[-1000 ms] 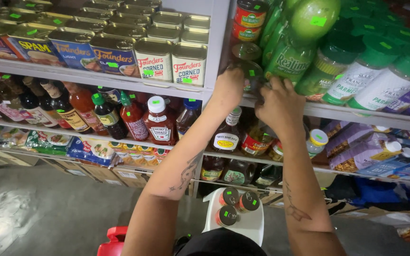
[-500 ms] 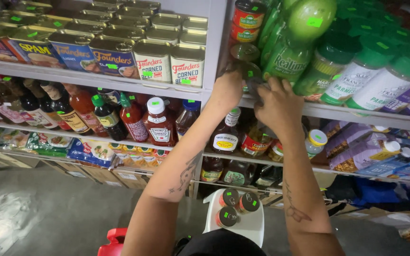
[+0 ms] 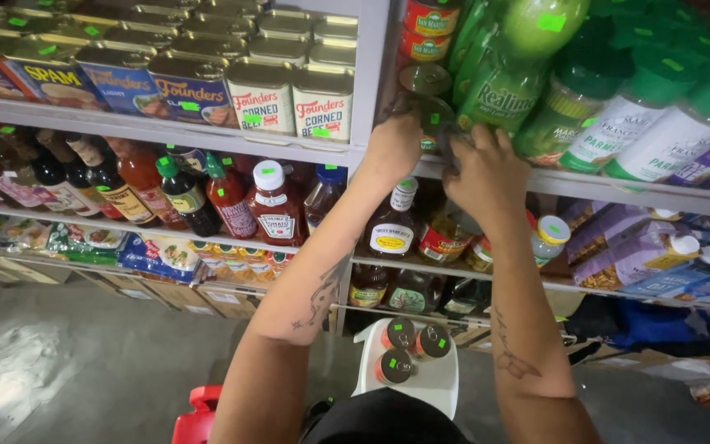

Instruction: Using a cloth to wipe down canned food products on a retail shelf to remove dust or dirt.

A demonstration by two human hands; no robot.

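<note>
Both hands up at top shelf (image 3: 486, 168). Left hand (image 3: 392, 148) & right hand (image 3: 486, 168) are closed round small round cans (image 3: 425, 111) at shelf front, beside green lime-juice bottle (image 3: 507, 78). Cans prob. rigid, light-ish, smooth metal — slippery; grip by the sides. Cans sit just above/between fingers, partly hidden.

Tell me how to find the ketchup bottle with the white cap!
Look at the second shelf down, the one lined with dark sauce bottles. Just left of the person's left forearm stands the ketchup bottle. It is red and squat with a wide white cap bearing a green sticker, while its neighbours are taller and slimmer.
</note>
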